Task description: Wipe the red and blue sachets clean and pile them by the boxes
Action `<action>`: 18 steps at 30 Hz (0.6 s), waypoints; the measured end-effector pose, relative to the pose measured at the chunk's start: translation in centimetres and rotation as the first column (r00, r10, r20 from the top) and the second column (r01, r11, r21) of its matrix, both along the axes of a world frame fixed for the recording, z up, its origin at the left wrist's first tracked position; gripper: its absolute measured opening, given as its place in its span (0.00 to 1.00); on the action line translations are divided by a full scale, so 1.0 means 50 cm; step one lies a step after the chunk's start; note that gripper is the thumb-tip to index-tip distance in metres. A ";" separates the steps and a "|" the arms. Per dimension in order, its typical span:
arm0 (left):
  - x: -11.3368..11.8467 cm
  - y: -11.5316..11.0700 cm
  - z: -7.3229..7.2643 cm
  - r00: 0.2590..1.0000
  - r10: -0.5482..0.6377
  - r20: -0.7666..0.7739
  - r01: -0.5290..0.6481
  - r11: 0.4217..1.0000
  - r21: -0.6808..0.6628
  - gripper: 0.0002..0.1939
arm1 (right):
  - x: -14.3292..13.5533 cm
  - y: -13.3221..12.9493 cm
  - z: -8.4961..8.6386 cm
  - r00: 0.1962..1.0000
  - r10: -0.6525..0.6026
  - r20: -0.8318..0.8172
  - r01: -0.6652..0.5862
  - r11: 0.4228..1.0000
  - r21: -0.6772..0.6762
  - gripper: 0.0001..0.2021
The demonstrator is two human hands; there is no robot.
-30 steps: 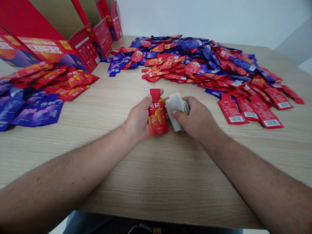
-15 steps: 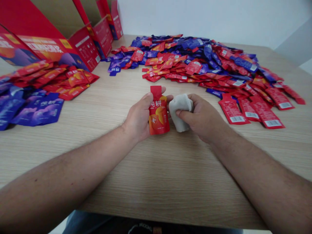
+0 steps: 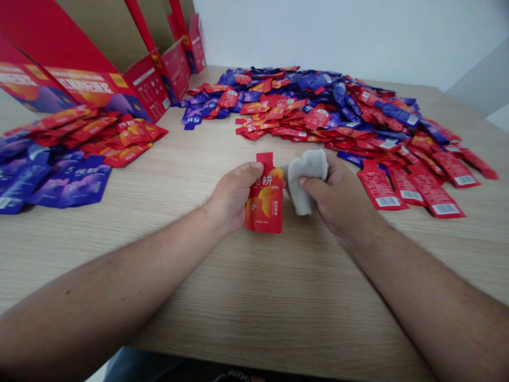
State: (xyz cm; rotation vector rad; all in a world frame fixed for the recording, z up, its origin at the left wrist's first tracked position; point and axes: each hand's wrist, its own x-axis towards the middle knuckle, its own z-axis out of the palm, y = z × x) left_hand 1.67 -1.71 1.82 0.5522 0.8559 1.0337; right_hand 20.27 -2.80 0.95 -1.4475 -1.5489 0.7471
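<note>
My left hand (image 3: 234, 196) is closed on a red pouch (image 3: 265, 204) with orange fruit print, its thumb near the pouch's narrow top. The pouch is upright with its printed front facing me. Just to its right, my right hand (image 3: 338, 188) grips a folded white cloth (image 3: 304, 183), thumb on the near side. A small gap separates most of the cloth from the pouch. The fingers behind the pouch are largely hidden.
A wide heap of red and blue pouches (image 3: 318, 106) covers the back of the wooden table (image 3: 254, 297). Red pouches (image 3: 127, 135) and blue pouches (image 3: 73, 183) lie at the left. Behind them stand open red cartons (image 3: 85, 85).
The view has shifted slightly. My left hand holds the pouch a little lower and further right, its thumb now overlapping the printing. The cloth has moved right and changed its folds.
</note>
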 end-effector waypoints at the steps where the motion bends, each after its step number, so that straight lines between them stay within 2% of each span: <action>1: 0.000 0.001 0.000 1.000 0.015 -0.012 -0.015 1.000 0.004 0.08 | -0.002 -0.001 0.000 1.000 -0.007 -0.021 0.006 1.000 -0.017 0.14; 4: 0.000 0.004 -0.003 0.998 0.066 -0.006 -0.066 0.998 0.020 0.08 | -0.014 -0.012 0.004 0.997 0.037 -0.074 -0.042 0.997 -0.067 0.13; 7: 0.005 0.000 -0.009 0.994 0.109 0.013 -0.109 0.991 0.083 0.05 | -0.032 -0.032 0.015 0.995 0.103 -0.003 -0.103 0.994 -0.043 0.11; 8: 0.007 -0.003 -0.011 0.992 0.123 -0.011 -0.121 0.986 0.112 0.03 | -0.039 -0.039 0.020 0.994 0.109 0.027 -0.109 0.994 -0.019 0.10; 12: 0.017 -0.019 -0.017 0.961 0.185 -0.206 -0.137 0.964 0.228 0.09 | -0.057 -0.057 0.027 0.991 0.110 0.073 -0.115 0.991 0.065 0.09; 15: 0.018 -0.023 -0.022 0.957 0.145 -0.252 -0.073 0.959 0.275 0.04 | -0.059 -0.060 0.023 0.992 0.100 0.082 -0.109 0.988 0.109 0.09; 18: 0.014 -0.023 -0.030 0.968 0.055 -0.244 0.014 0.962 0.271 0.13 | -0.055 -0.060 0.020 0.989 0.091 0.118 -0.109 0.982 0.152 0.10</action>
